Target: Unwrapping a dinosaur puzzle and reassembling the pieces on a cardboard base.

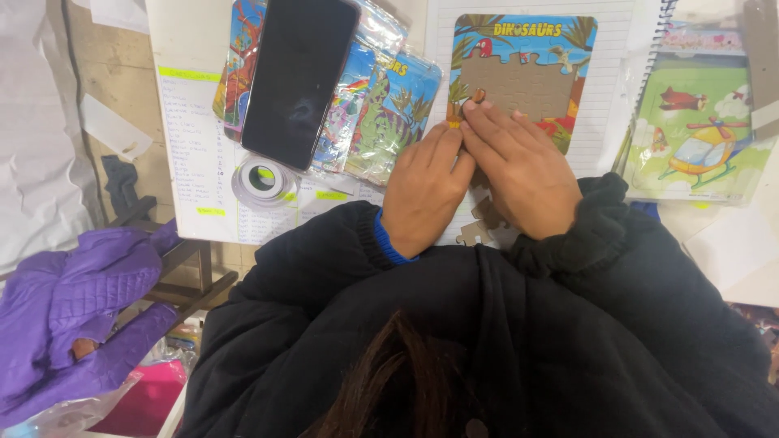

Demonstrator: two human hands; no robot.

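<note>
Two hands are seen at the picture's centre, side by side and touching. The left hand lies flat, fingers stretched toward 12 o'clock, with nothing gripped. The right hand is laid just beside it at 3 o'clock; one small puzzle piece is pinched at its fingertips, at the lower left corner of the puzzle tray. One tray is being worked on; its middle is bare brown, with only the coloured border filled. About three loose pieces are found at 6 o'clock of the hands, partly hidden by the black sleeves.

At 9 o'clock of the tray, roughly four wrapped puzzles are fanned, with one dark phone laid upon them. One tape roll lies at 6 o'clock of the phone. One helicopter puzzle sits at 3 o'clock. One purple jacket is seen at 8 o'clock.
</note>
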